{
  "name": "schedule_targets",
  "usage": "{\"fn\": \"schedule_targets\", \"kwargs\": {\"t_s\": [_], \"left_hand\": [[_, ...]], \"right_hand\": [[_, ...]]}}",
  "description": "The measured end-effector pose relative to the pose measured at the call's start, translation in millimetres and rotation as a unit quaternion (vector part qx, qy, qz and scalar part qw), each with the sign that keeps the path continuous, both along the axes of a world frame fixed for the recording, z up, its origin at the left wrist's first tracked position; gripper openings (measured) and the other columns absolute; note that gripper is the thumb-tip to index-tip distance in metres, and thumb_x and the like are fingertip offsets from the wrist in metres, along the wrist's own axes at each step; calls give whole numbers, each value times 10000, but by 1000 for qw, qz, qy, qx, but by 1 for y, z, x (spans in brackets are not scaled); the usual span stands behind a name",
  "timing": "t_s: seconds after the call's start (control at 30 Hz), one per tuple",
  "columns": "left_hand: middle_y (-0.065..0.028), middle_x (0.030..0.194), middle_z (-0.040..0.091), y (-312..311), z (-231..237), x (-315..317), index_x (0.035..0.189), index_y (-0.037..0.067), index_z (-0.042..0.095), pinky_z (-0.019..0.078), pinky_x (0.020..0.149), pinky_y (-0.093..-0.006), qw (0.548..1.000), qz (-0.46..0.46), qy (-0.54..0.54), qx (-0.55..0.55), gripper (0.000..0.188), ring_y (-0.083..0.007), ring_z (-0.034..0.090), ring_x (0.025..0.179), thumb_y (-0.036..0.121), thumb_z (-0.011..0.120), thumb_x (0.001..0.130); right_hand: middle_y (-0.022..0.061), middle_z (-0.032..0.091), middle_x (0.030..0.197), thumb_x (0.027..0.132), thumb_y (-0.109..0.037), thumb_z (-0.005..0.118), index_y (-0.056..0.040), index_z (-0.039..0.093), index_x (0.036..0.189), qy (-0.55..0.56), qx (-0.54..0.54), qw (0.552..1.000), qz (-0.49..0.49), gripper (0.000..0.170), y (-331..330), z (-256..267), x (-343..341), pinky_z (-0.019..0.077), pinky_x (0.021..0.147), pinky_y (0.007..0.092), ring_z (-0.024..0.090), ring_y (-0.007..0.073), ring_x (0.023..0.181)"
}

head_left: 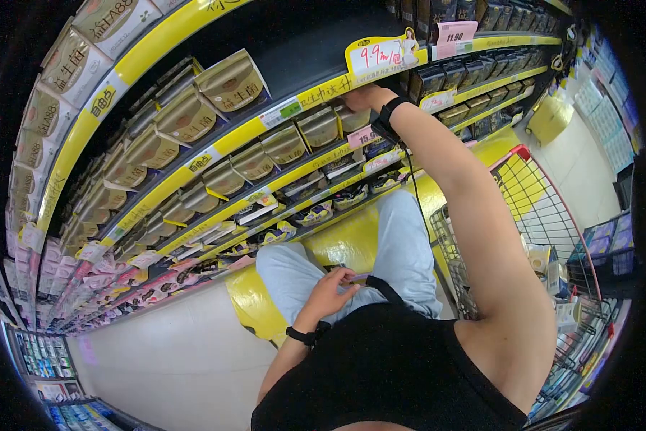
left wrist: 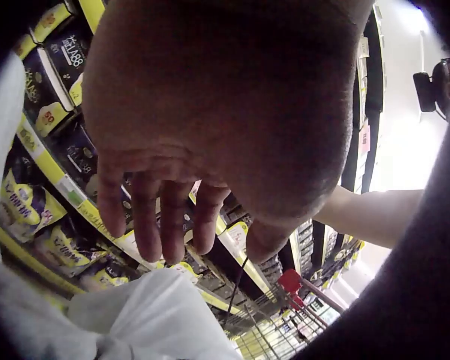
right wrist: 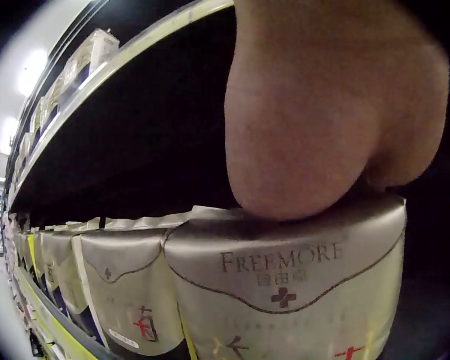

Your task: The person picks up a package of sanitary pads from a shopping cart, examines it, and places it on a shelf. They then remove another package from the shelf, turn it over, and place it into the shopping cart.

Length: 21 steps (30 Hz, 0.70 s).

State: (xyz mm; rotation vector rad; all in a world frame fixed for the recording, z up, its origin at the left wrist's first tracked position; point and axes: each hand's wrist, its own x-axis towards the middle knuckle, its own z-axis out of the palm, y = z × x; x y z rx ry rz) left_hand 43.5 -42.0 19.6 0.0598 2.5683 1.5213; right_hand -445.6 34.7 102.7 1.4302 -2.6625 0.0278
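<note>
FREEMORE pack (right wrist: 285, 292) stands on a shelf (right wrist: 66, 337) just below the right hand (right wrist: 307, 127), whose fingers are hidden, so I can't tell their hold; similar packs (right wrist: 124, 277) line up beside it; the left hand (left wrist: 202, 142) hangs relaxed, fingers loose, near the jeans (head_left: 409, 244); right of both hands, a wire cart (head_left: 553, 215) holds packages (head_left: 542, 258).

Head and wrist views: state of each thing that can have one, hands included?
Right hand: in the shelf, at the pouch's top; fingers hidden
FREEMORE pouch: upright, front outward, looks closed
Left hand: fingers relaxed, above the lap
Black left wrist strap: fastened
9.9 price card: mounted on the shelf edge
Wire shopping cart: standing at the person's right
</note>
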Motion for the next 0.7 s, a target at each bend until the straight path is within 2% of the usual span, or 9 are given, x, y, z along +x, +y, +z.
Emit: {"fn": "schedule_targets", "kwargs": {"t_s": [0.03, 0.2, 0.27, 0.33, 0.43, 0.47, 0.57, 0.67, 0.7], "left_hand": [[-139, 1033, 642, 0, 1, 0, 1124, 20, 589, 523, 837, -370, 1000, -2, 5, -3, 325, -285, 657, 942, 203, 720, 889], [-143, 1025, 656, 2, -5, 5, 1122, 18, 600, 520, 855, -371, 1000, 16, -6, 16, 319, -288, 660, 966, 195, 725, 887], [-148, 1019, 653, 2, -10, 6, 1107, 20, 598, 519, 846, -380, 999, 23, -5, 26, 311, -302, 658, 963, 206, 719, 888], [-152, 1020, 657, 4, -14, 7, 1100, 18, 600, 520, 848, -382, 999, 20, -6, 36, 307, -305, 658, 967, 202, 721, 886], [-147, 1018, 671, 9, -27, 5, 1087, 15, 606, 518, 850, -373, 999, 17, -20, 45, 298, -279, 663, 957, 179, 733, 873], [-144, 1014, 676, 12, -25, 3, 1085, 14, 608, 517, 849, -369, 998, 19, -28, 53, 296, -269, 664, 953, 168, 737, 867], [-137, 991, 682, 20, -39, -2, 1082, 13, 618, 520, 847, -360, 997, -1, -31, 75, 279, -259, 667, 933, 132, 737, 859], [-138, 992, 679, 28, -44, -9, 1088, 13, 624, 519, 848, -356, 995, -46, -47, 79, 280, -256, 663, 928, 127, 736, 858], [-137, 986, 676, 30, -43, -12, 1100, 13, 626, 518, 846, -350, 993, -57, -49, 95, 285, -253, 659, 920, 117, 732, 857]], "right_hand": [[184, 580, 1372, 876, -179, 481, -121, 640, 1281, 24, 34, 999, 7, 439, -1, -1, -4, 390, 1109, 497, 500, 396, 1305], [234, 649, 1113, 911, -135, 523, -31, 664, 1102, 45, -214, 974, 58, 259, 30, -30, -13, 413, 1009, 532, 576, 453, 1098], [245, 597, 1258, 991, -223, 500, -22, 636, 1196, -55, -137, 988, -50, 318, 56, 8, 34, 355, 1070, 550, 496, 458, 1234], [216, 308, 1570, 1043, -345, 450, -52, 372, 1507, -65, -138, 986, -63, 554, 95, 17, 66, 227, 1171, 540, 240, 469, 1427], [298, 278, 1555, 1044, -477, 415, -42, 269, 1552, -179, -173, 963, -106, 685, 174, 25, 107, 198, 1201, 507, 199, 467, 1454], [193, 301, 1590, 1067, -469, 379, -90, 251, 1575, -218, -174, 951, -133, 646, 204, 31, 120, 224, 1195, 470, 265, 344, 1470], [128, 433, 1511, 1078, -502, 322, -79, 260, 1576, -444, -335, 809, -191, 657, 289, 66, 174, 319, 1162, 395, 383, 250, 1412], [112, 613, 1311, 1089, -457, 333, -45, 412, 1484, -523, -351, 727, -272, 576, 374, 97, 216, 436, 1070, 334, 585, 210, 1195], [139, 640, 1271, 1063, -507, 390, -6, 524, 1380, -485, -327, 740, -331, 608, 399, 102, 233, 519, 964, 328, 649, 221, 1082]]}}
